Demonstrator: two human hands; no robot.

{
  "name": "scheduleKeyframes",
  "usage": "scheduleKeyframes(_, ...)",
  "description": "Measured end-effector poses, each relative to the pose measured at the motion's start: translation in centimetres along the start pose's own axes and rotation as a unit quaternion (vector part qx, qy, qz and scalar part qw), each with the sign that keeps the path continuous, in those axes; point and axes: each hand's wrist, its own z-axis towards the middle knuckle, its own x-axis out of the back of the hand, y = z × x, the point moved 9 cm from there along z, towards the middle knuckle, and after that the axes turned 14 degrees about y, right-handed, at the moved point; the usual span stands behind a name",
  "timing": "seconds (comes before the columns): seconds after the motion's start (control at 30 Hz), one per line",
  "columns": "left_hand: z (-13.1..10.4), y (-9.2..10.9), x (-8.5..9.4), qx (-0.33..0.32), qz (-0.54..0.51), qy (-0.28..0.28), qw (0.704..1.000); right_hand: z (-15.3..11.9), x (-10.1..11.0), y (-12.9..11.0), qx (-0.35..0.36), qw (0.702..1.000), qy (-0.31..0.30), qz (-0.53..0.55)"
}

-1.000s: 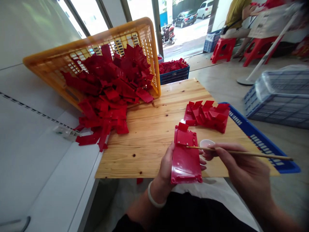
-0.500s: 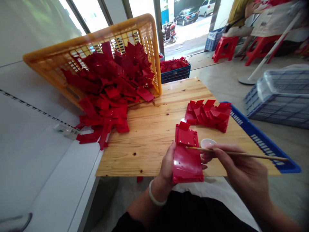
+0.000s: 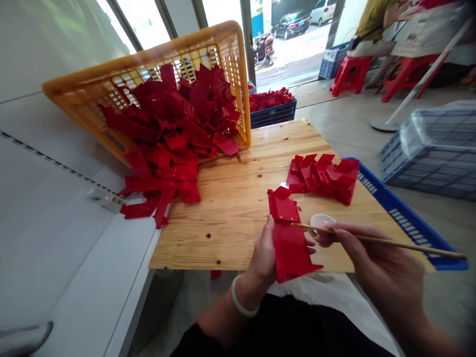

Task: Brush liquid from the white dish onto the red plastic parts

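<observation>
My left hand is wrapped around a red plastic panel with a raised flap at its top end, held tilted above the near edge of the table. Between the fingers of my right hand is a thin wooden stick, whose tip lies at the panel just below the flap; whether it touches cannot be made out. Behind the stick, a small white dish rests on the wood. A row of overlapping red panels lies beyond it on the table.
A tipped yellow crate spills red pieces onto the wooden table. Blue baskets stand right of the table and beyond it. A grey-blue crate sits on the floor. One person sits on a red stool.
The red panel has turned and tilted in my left hand, its lower corner swinging right. My right hand and the stick have shifted slightly right. The whole view has moved a little.
</observation>
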Motion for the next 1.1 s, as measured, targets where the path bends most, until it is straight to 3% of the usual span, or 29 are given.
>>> scheduleKeyframes(0.17, -0.2, 0.1, 0.7, -0.032, 0.059, 0.073, 0.995, -0.4, -1.0, -0.6, 0.063, 0.996, -0.061, -0.018)
scheduleKeyframes(0.5, -0.3, 0.6, 0.7, -0.046, 0.085, 0.073, 0.993, -0.8, -1.4, -1.1, 0.175, 0.977, -0.087, -0.083)
scheduleKeyframes(0.77, 0.5, 0.5, 0.5, -0.072, 0.091, 0.052, 0.992, -0.2, -1.9, -2.2, 0.199, 0.973, -0.09, -0.076)
scheduleKeyframes(0.9, 2.5, 2.2, 0.6, -0.096, 0.088, 0.042, 0.991, 0.2, 0.0, -0.9, 0.11, 0.99, -0.056, -0.069)
scheduleKeyframes(1.0, 5.7, 4.8, -1.2, -0.109, 0.081, 0.027, 0.99, 0.8, 2.5, -0.1, 0.047, 0.996, 0.03, -0.072)
scheduleKeyframes(1.1, 10.1, 7.5, -5.5, -0.112, 0.076, -0.009, 0.991, 1.2, 4.6, 0.0, 0.024, 0.99, 0.109, -0.085)
